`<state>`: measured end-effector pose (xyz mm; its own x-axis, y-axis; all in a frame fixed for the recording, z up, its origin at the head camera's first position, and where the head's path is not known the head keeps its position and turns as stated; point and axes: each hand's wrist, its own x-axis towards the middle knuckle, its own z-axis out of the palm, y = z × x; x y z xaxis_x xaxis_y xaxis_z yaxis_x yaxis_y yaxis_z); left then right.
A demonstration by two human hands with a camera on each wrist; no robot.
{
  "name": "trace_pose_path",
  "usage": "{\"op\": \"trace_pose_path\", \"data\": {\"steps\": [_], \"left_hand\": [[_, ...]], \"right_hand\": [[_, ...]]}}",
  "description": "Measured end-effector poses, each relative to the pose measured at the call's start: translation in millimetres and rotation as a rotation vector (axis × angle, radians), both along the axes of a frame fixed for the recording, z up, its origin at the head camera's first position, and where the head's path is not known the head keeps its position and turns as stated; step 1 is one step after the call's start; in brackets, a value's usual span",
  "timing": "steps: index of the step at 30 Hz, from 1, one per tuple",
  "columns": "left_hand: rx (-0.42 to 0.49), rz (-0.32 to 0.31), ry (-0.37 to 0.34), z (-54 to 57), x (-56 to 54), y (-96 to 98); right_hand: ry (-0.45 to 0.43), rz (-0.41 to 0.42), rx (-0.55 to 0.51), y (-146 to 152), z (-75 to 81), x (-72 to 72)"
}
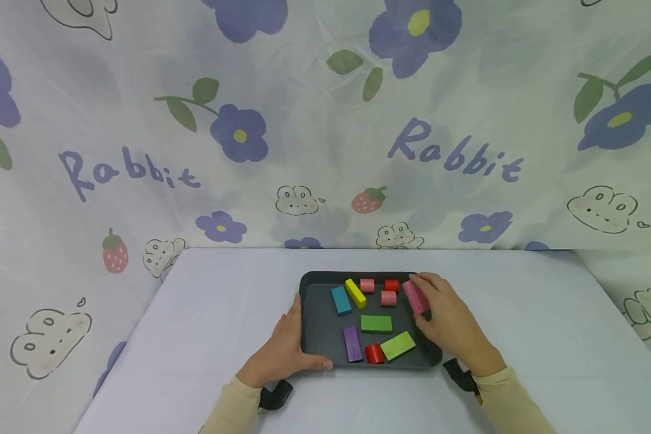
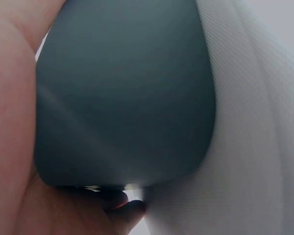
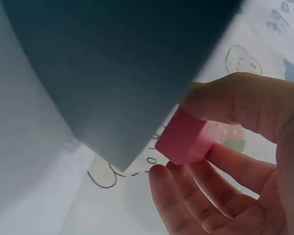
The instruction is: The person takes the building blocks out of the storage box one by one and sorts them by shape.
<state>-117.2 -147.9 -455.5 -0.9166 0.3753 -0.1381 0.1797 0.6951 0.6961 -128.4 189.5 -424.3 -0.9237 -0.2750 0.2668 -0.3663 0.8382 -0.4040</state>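
Note:
A dark grey tray (image 1: 320,325) lies on the white table with colored blocks in it. My left hand (image 1: 282,346) holds the tray at its near left corner, with the fingers along the left side and the thumb at the front rim. In the left wrist view, the dark wall of the tray (image 2: 127,98) fills the space beside that hand. Over the tray's right side, my right hand (image 1: 450,313) pinches a pink block (image 1: 415,297) between thumb and fingers. The right wrist view shows this pink block (image 3: 183,137) beyond the tray wall (image 3: 108,88).
In the tray lie a blue block (image 1: 341,300), a yellow block (image 1: 355,293), a green block (image 1: 377,324), a purple block (image 1: 352,344), a light green block (image 1: 398,346), and small pink and red pieces (image 1: 374,354). A patterned curtain (image 1: 314,120) hangs behind the table (image 1: 222,301).

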Motion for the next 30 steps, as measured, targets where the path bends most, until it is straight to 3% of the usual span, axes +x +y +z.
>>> {"op": "trace_pose_path", "data": {"steps": [16, 30], "left_hand": [[-0.015, 0.002, 0.001, -0.5, -0.6, 0.9], [-0.008, 0.005, 0.006, -0.6, -0.1, 1.1]], "right_hand": [[-0.048, -0.085, -0.05, 10.6, 3.8, -7.3], [-0.054, -0.111, -0.085, 19.5, -0.4, -14.6]]}}
